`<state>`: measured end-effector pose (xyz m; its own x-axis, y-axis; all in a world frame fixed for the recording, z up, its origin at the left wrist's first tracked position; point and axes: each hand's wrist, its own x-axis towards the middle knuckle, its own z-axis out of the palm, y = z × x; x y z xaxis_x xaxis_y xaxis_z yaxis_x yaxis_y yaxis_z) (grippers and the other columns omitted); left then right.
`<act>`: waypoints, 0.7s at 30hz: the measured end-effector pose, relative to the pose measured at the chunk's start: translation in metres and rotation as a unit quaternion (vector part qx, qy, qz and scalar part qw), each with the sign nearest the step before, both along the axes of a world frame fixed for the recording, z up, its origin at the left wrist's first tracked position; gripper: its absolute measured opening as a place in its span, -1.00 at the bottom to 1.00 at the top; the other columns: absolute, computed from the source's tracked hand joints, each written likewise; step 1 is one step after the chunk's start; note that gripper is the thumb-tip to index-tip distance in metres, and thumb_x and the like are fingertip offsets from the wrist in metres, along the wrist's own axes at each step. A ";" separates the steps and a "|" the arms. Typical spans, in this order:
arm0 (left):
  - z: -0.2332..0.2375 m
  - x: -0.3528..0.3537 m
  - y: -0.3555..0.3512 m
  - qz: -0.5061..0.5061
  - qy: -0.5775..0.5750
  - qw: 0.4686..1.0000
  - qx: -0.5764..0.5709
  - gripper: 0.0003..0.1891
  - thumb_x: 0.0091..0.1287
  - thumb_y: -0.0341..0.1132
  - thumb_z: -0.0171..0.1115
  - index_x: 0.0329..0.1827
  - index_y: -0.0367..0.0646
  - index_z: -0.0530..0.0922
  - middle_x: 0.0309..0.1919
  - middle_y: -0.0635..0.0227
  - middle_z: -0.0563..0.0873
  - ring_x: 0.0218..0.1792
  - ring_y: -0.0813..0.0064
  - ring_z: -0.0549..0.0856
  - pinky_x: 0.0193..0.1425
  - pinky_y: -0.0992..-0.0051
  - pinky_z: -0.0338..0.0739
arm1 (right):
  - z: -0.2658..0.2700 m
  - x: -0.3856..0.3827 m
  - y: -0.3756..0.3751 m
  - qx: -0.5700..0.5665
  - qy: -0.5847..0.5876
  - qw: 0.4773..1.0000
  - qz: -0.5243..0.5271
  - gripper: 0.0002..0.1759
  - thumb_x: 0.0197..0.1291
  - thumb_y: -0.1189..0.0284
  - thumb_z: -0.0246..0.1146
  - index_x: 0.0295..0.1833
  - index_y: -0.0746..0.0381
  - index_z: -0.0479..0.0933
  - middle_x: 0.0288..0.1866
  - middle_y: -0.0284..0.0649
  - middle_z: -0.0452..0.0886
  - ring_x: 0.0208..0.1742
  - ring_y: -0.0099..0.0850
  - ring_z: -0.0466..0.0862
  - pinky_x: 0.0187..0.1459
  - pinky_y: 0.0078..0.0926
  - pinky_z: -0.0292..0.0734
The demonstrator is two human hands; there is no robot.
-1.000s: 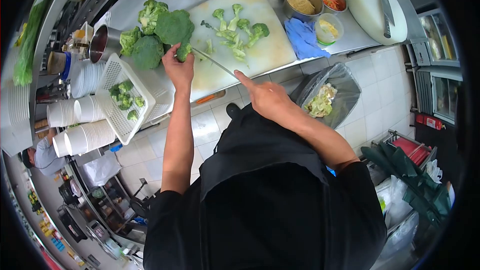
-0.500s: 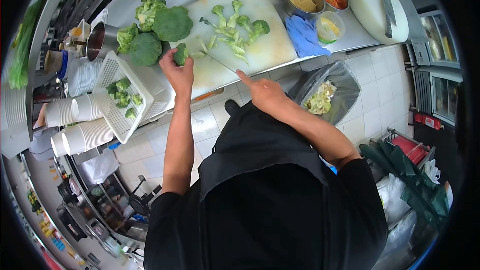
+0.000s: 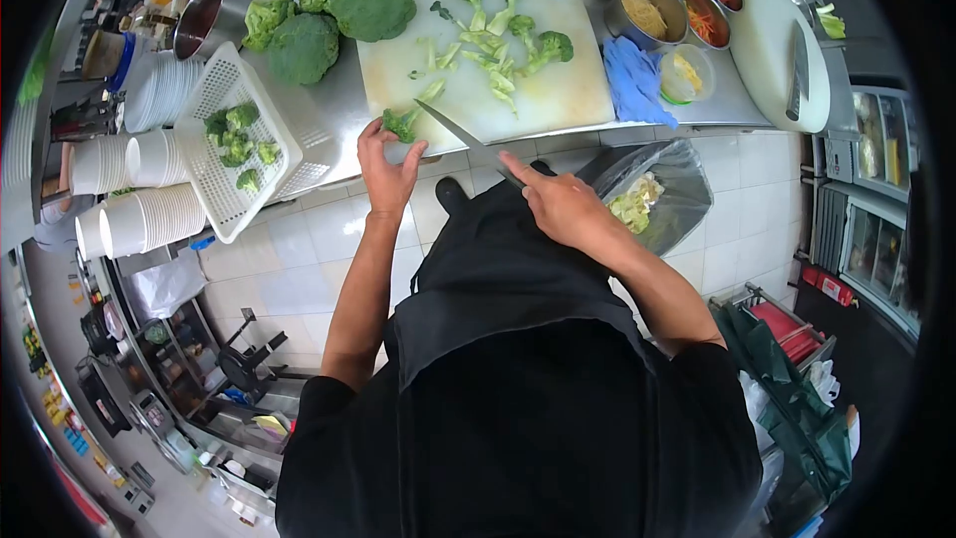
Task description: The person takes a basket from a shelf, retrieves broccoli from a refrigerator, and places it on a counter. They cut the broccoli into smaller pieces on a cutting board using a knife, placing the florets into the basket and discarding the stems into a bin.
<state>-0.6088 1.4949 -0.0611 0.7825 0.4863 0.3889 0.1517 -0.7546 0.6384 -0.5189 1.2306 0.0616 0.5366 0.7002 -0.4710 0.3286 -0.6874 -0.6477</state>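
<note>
At the front left corner of the white cutting board, my left hand grips a broccoli floret between thumb and fingers. My right hand is closed round the handle of a knife, its index finger stretched along the top. The blade slants up and left over the board's front edge, its tip just right of the floret. Cut broccoli florets and pale stem pieces lie across the board. Whole broccoli heads rest at its left.
A white perforated basket with several florets stands left, beside stacked white bowls. Right of the board are a blue cloth, metal bowls and a second board bearing another knife. A lined bin stands below.
My left hand has moved right and nearer the board's front edge, tipping the floret. The knife has turned so its blade face shows, and its tip is closer to the floret. The view has shifted.
</note>
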 end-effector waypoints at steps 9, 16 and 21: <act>-0.004 0.007 0.008 0.043 -0.020 0.994 -0.096 -0.63 0.11 -0.42 0.42 -0.10 -0.23 0.42 -0.06 0.12 0.63 0.02 0.24 0.58 0.14 0.27 0.42 | -0.042 0.008 0.002 0.048 0.036 0.998 0.012 -0.31 0.30 0.46 0.08 0.51 -0.18 0.12 -0.46 0.17 0.56 -0.34 0.15 0.59 -0.20 0.03 0.46; 0.028 0.010 0.038 0.034 -0.129 0.852 -0.506 -0.50 0.36 -0.48 0.20 0.32 -0.25 0.24 -0.06 0.21 0.65 -0.09 0.45 0.64 0.07 0.40 0.55 | -0.016 0.001 -0.015 0.043 -0.086 0.995 -0.033 -0.32 0.28 0.50 0.09 0.49 -0.17 0.18 -0.47 0.13 0.57 -0.37 0.13 0.59 -0.25 0.02 0.47; 0.057 -0.005 0.082 0.001 -0.209 0.760 -0.615 -0.58 0.44 -0.32 0.13 0.29 -0.26 0.31 0.06 0.22 0.62 -0.10 0.42 0.62 0.04 0.39 0.54 | -0.018 0.000 -0.008 0.041 -0.122 0.991 -0.042 -0.32 0.25 0.51 0.10 0.49 -0.14 0.20 -0.47 0.10 0.59 -0.38 0.11 0.61 -0.26 0.04 0.50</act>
<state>-0.6141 1.5774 -0.0044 0.7137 0.6849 -0.1468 -0.2581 0.4519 0.8539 -0.5191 1.2225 0.0433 0.6853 0.6790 -0.2633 0.4264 -0.6672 -0.6108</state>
